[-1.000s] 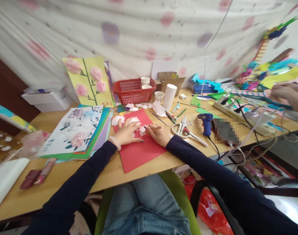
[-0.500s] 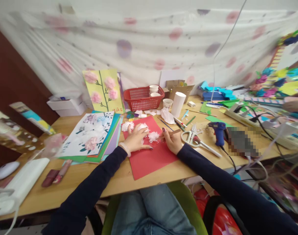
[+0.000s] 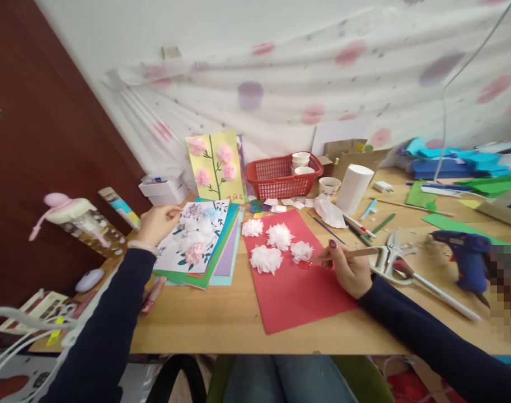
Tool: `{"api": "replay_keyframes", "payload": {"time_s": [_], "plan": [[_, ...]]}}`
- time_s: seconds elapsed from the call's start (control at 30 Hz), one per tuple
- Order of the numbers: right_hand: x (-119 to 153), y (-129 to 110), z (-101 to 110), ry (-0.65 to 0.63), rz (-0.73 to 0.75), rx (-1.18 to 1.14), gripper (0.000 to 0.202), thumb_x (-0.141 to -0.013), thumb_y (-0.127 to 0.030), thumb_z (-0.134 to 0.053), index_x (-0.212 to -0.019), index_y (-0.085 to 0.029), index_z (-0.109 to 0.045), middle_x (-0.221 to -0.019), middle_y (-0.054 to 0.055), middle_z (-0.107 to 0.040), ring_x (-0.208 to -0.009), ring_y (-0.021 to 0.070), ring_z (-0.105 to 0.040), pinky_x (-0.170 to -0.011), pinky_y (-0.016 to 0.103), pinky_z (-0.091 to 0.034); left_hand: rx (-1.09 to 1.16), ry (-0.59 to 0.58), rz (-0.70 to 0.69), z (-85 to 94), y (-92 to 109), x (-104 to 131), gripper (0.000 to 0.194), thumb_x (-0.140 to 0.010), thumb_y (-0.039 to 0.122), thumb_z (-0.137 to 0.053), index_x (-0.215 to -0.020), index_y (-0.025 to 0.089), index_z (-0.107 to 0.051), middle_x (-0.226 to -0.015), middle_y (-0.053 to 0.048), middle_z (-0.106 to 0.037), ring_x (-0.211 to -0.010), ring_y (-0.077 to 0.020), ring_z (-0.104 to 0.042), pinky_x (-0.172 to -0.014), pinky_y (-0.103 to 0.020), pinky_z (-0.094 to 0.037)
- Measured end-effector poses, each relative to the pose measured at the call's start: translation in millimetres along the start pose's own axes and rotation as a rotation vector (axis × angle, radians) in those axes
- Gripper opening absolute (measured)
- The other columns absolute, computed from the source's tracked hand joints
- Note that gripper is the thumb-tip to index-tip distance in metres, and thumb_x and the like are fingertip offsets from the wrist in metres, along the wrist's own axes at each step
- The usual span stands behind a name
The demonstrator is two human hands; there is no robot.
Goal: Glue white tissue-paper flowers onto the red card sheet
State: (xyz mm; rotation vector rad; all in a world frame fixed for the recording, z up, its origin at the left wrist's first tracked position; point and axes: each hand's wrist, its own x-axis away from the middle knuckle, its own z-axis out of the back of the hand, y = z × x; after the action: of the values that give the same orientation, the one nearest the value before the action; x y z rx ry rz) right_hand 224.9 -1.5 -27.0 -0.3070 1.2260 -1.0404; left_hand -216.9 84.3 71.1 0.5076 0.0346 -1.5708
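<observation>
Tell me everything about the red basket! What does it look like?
The red basket looks like plastic. It has a smooth rim and sides full of little holes. It stands upright near the back of the table, right of the yellow flower picture. White cups sit inside, toward its right end. Neither the left hand nor the right hand touches it.

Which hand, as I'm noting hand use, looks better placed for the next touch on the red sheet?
Probably the right hand: it is at the red sheet, gripping a stick whose tip is near a white flower. The left hand is off to the side, by the drawing.
</observation>
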Motion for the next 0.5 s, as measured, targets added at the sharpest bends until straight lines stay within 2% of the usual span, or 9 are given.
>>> {"api": "replay_keyframes", "payload": {"time_s": [0.07, 0.13, 0.23, 0.33, 0.5], "plan": [[0, -1, 1, -0.004, 0.015, 0.006, 0.061, -0.101, -0.057, -0.039, -0.061, -0.02, -0.066, -0.045, 0.003, -0.06, -0.038, 0.0137, -0.056, -0.04, 0.025, -0.045, -0.024, -0.039, 0.082, -2.2, -23, 5, 0.027, -0.078, 0.028, -0.057, -0.098, 0.018, -0.072, -0.098, -0.009, -0.077, -0.099, -0.0281, -0.071, -0.089, -0.035, -0.051], [-1, -1, 2, 0.002, 0.028, -0.006, 0.06, -0.101, -0.056, -0.04, -0.06, -0.019, -0.066, -0.044, 0.002, -0.059, -0.037, 0.0131, -0.056, -0.039, 0.024, -0.045, -0.041, -0.09, 0.136, -11.1, -33, 11, 0.027, -0.075, 0.031, -0.064, -0.097, 0.017, -0.072, -0.103, -0.01, -0.077, -0.101, -0.0278, -0.071, -0.087, -0.032, -0.052], [-1, -2, 2, 0.004, 0.047, -0.024, 0.06, -0.102, -0.054, -0.04, -0.059, -0.019, -0.064, -0.042, 0.002, -0.058, -0.036, 0.0127, -0.055, -0.037, 0.023, -0.043, -0.065, -0.116, 0.188, -27.7, -34, 15, 0.04, -0.072, 0.033, -0.072, -0.109, 0.018, -0.069, -0.109, -0.01, -0.077, -0.109, -0.0304, -0.069, -0.093, -0.035, -0.049], [-1, -1, 1, 0.006, 0.057, -0.016, 0.059, -0.101, -0.053, -0.041, -0.058, -0.019, -0.064, -0.041, 0.002, -0.057, -0.034, 0.0129, -0.054, -0.036, 0.023, -0.042, -0.063, -0.09, 0.229, -37.4, -35, 11, 0.052, -0.075, 0.026, -0.071, -0.125, 0.019, -0.062, -0.108, -0.009, -0.078, -0.117, -0.0316, -0.065, -0.099, -0.039, -0.046], [1, 6, 1, 0.0, 0.047, -0.012, 0.058, -0.102, -0.052, -0.042, -0.059, -0.019, -0.064, -0.042, 0.001, -0.057, -0.034, 0.0125, -0.054, -0.036, 0.023, -0.042, 0.037, -0.026, 0.263, -30.3, -44, 10, 0.058, -0.078, 0.019, -0.065, -0.134, 0.014, -0.052, -0.097, -0.008, -0.079, -0.109, -0.0266, -0.07, -0.096, -0.035, -0.049]]}}
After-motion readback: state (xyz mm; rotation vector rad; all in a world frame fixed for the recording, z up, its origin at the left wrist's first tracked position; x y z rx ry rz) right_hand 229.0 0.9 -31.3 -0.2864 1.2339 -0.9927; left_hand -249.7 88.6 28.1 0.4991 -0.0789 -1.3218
